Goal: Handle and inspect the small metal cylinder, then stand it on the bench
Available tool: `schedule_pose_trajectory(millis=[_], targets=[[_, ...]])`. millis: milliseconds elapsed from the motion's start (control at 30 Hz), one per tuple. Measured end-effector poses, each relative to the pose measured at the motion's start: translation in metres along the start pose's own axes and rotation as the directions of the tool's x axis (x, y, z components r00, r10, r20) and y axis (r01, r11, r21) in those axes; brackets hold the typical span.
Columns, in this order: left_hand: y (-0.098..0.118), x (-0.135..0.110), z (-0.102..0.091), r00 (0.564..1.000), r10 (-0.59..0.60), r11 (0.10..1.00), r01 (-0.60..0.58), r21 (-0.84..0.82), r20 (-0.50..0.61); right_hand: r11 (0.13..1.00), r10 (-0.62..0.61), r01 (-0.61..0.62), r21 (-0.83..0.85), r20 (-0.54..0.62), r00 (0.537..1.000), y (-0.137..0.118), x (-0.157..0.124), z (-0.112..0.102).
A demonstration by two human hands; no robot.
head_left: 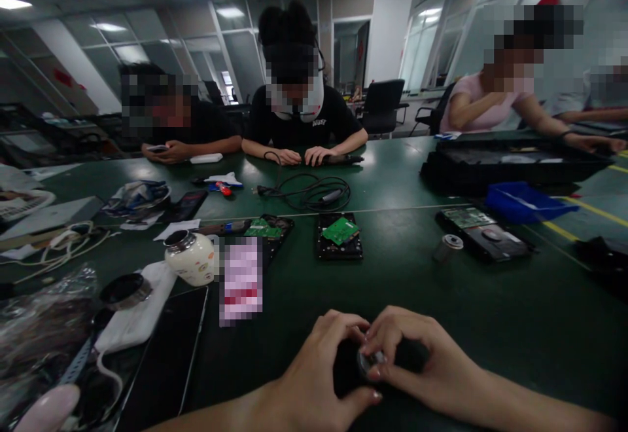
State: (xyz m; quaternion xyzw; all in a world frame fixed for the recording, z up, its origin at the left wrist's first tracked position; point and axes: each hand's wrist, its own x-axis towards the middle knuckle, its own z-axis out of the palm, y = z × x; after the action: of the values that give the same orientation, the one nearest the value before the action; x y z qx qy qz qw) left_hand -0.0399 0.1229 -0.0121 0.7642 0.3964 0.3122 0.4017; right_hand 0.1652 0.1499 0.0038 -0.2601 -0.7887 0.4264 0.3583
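Observation:
Low at the front of the table, my right hand [417,357] pinches a small round metallic part [364,361] between thumb and fingertips. My left hand [321,366] curves around the near side of it. Its fingertips meet the right hand's fingers above the part, while its thumb stands apart below. The dark area between the hands is too dim to make out. Farther back, a small metal cylinder [449,247] stands on the table. Beyond my hands lies a hard drive [338,249] with a loose green circuit board [341,230] on top.
To the left are a tablet [164,360], a cream jar [191,262] and tangled cables [63,249]. Another hard drive [495,235] and a blue bin [524,201] sit at right. Across the green table [392,186], a coiled black cable [314,191] lies before several seated people.

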Motion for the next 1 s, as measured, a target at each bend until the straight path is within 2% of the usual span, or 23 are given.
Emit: schedule_pose_trajectory(millis=[133,233,300,367,500,633,733,800,867,900,967,1000], targets=[[0.005,-0.001,-0.006,0.99,0.139,0.987,-0.141,-0.078,-0.024,0.996,0.043,-0.044,-0.072,-0.016,0.999,0.014,-0.01,0.002],[0.006,0.001,-0.004,0.99,0.087,0.996,-0.084,0.027,-0.114,0.977,0.054,-0.033,-0.211,0.095,0.994,0.021,-0.011,0.002],[0.007,0.004,-0.001,0.984,0.051,0.994,-0.034,0.103,-0.169,0.957,0.033,0.025,-0.289,0.193,0.981,0.021,-0.009,0.002],[0.011,0.007,-0.003,0.98,0.063,0.991,-0.039,0.125,-0.19,0.942,0.008,0.076,-0.328,0.248,0.969,0.019,-0.007,0.002],[0.02,0.017,-0.018,0.973,0.127,0.987,-0.103,0.127,-0.194,0.928,0.018,0.071,-0.365,0.235,0.972,0.017,-0.007,0.003],[0.01,0.025,-0.031,0.947,0.117,0.97,-0.045,0.238,-0.299,0.909,0.04,0.066,-0.411,0.244,0.969,0.019,-0.009,0.002],[-0.009,0.028,-0.033,0.959,0.099,0.957,-0.019,0.289,-0.264,0.906,0.042,0.07,-0.417,0.253,0.967,0.018,-0.009,0.001],[-0.012,0.027,-0.04,0.961,0.081,0.957,-0.001,0.29,-0.263,0.907,0.032,0.077,-0.413,0.251,0.967,0.017,-0.009,0.001],[0.001,0.022,-0.055,0.956,0.092,0.943,0.006,0.333,-0.278,0.908,0.02,0.086,-0.411,0.248,0.969,0.018,-0.01,0.0],[0.012,0.019,-0.062,0.964,0.098,0.927,0.001,0.374,-0.246,0.907,0.011,0.094,-0.41,0.246,0.969,0.018,-0.01,0.0],[0.04,0.01,-0.071,0.997,0.017,0.894,0.017,0.449,-0.071,0.903,-0.013,0.115,-0.414,0.241,0.97,0.021,-0.011,0.001],[0.053,0.005,-0.071,0.998,-0.054,0.879,0.031,0.475,0.035,0.899,-0.028,0.129,-0.418,0.239,0.971,0.022,-0.011,0.001]])
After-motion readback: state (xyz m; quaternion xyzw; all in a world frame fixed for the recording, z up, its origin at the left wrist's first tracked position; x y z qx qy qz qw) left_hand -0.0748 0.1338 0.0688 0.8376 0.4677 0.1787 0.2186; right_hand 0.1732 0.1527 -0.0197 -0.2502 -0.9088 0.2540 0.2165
